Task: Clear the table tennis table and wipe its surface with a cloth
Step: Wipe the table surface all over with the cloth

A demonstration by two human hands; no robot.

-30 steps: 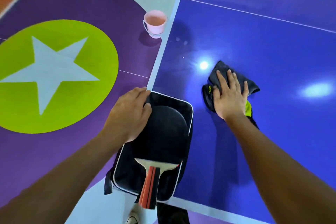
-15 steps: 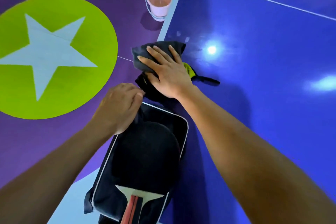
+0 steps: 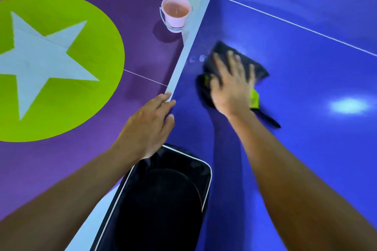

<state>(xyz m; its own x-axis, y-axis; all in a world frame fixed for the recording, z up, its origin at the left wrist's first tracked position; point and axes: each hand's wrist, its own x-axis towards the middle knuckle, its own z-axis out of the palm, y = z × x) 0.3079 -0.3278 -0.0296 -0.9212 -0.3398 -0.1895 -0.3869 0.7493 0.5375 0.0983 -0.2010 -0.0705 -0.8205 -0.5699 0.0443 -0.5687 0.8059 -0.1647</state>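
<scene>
The glossy blue table tennis table (image 3: 295, 79) fills my right side. Over the near end of its left edge lies an open black paddle case with white piping (image 3: 206, 169), and a dark round paddle (image 3: 163, 199) sits inside it. Farther along, close to that edge, my right hand (image 3: 230, 89) presses flat, fingers spread, on the dark grey cloth with yellow-green trim (image 3: 260, 71). A small pink bucket (image 3: 176, 23) stands on the floor just beside the left edge. My left hand (image 3: 146, 126) holds nothing; its straight fingertips rest on the white edge.
</scene>
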